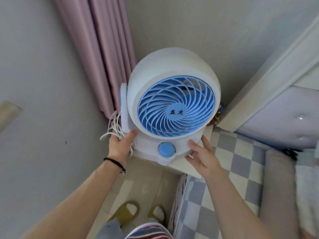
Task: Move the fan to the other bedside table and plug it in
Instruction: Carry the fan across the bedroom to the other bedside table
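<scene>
A round white fan [172, 69] with a blue grille and a blue knob [166, 150] fills the middle of the view. My left hand [120, 145] grips the left side of its base together with the bundled white cord [114, 128]. On the right side of the base, my right hand [202, 156] holds the fan from below. Its base is over the cream bedside table [188, 167], which shows just under and right of it; whether it touches the top I cannot tell.
A pink curtain [101, 57] hangs behind the fan at the left. The bed with a checked cover [229, 169] and its padded headboard [276, 114] lie to the right. Tiled floor and yellow slippers [136, 213] are below. A plain wall is on the left.
</scene>
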Action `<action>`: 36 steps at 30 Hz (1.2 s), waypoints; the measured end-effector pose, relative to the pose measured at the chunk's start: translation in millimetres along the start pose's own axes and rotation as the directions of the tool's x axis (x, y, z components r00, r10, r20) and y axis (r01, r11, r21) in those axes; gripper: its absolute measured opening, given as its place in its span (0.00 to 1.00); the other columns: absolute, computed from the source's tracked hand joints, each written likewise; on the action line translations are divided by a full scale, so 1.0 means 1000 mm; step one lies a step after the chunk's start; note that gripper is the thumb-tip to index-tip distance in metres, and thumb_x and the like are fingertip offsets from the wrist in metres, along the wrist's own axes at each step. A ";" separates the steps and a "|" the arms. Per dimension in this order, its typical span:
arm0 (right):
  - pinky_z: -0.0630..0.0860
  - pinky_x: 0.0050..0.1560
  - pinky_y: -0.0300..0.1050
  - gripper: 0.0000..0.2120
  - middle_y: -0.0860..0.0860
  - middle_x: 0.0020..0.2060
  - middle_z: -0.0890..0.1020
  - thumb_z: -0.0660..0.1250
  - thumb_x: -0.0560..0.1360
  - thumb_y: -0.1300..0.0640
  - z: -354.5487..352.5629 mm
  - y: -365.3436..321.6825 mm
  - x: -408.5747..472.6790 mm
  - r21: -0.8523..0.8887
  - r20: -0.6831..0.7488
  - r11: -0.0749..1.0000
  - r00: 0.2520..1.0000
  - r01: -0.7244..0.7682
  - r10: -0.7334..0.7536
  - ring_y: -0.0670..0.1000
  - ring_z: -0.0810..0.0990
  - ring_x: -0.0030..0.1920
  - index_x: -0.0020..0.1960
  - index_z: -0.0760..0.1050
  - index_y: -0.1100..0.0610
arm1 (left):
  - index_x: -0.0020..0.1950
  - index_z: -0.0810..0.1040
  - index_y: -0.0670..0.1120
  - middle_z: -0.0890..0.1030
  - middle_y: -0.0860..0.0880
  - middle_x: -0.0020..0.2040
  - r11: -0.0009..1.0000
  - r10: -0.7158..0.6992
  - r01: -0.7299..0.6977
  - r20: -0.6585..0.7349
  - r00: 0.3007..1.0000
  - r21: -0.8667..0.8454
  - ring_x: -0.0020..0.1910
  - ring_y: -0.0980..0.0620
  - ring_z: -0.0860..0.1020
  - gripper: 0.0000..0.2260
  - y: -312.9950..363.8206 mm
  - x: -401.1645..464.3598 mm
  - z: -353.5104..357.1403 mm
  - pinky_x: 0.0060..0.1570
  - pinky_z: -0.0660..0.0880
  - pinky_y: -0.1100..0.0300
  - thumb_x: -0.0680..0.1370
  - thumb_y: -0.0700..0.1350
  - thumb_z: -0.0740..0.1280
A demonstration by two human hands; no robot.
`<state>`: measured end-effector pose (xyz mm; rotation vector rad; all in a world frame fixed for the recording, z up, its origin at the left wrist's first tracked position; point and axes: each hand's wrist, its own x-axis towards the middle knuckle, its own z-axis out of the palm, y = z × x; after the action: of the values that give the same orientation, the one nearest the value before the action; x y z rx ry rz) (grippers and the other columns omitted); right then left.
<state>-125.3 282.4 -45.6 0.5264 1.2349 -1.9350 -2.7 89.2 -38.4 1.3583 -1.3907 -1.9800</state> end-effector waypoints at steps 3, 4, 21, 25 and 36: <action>0.82 0.41 0.54 0.30 0.54 0.54 0.80 0.64 0.71 0.73 0.004 -0.010 -0.025 0.083 -0.035 0.994 0.997 0.069 -0.066 0.55 0.79 0.50 0.68 0.68 0.50 | 0.48 0.75 0.41 0.79 0.50 0.31 1.000 0.017 -0.017 0.096 0.995 0.006 0.25 0.59 0.76 0.07 0.022 -0.009 0.011 0.29 0.74 0.62 0.72 0.40 0.69; 0.82 0.42 0.53 0.31 0.54 0.55 0.79 0.64 0.71 0.73 0.006 -0.014 -0.034 0.121 -0.045 0.987 0.994 0.109 -0.104 0.55 0.79 0.50 0.69 0.67 0.50 | 0.45 0.75 0.43 0.75 0.50 0.26 1.000 0.015 -0.018 0.159 0.987 0.014 0.20 0.59 0.70 0.04 0.030 -0.012 0.013 0.25 0.67 0.63 0.73 0.39 0.69; 0.77 0.56 0.57 0.31 0.54 0.55 0.82 0.65 0.71 0.72 0.038 -0.042 -0.168 0.326 -0.255 0.759 0.826 0.563 -0.502 0.56 0.81 0.54 0.71 0.66 0.53 | 0.63 0.74 0.43 0.84 0.46 0.54 0.989 0.130 -0.142 0.731 0.670 -0.045 0.51 0.44 0.81 0.36 0.139 -0.057 0.040 0.47 0.77 0.52 0.57 0.45 0.79; 0.77 0.57 0.58 0.33 0.57 0.62 0.79 0.67 0.68 0.71 0.030 -0.023 -0.196 0.356 -0.355 0.686 0.771 0.634 -0.529 0.60 0.78 0.61 0.71 0.67 0.53 | 0.66 0.71 0.48 0.84 0.52 0.53 0.985 0.141 -0.163 0.843 0.519 -0.064 0.52 0.52 0.82 0.35 0.145 -0.076 0.048 0.44 0.80 0.60 0.60 0.44 0.74; 0.82 0.44 0.50 0.30 0.54 0.59 0.80 0.64 0.72 0.73 -0.018 0.040 -0.313 0.352 -0.670 0.396 0.524 0.848 -0.526 0.55 0.80 0.52 0.70 0.68 0.51 | 0.63 0.74 0.51 0.80 0.47 0.59 0.986 0.002 -0.165 0.976 0.218 0.035 0.59 0.44 0.78 0.23 0.105 -0.172 0.083 0.54 0.78 0.49 0.72 0.32 0.67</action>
<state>99.1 409.0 137.6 0.9689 1.1053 -3.2289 -16.4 210.5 142.4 -0.2705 -1.9936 -2.8162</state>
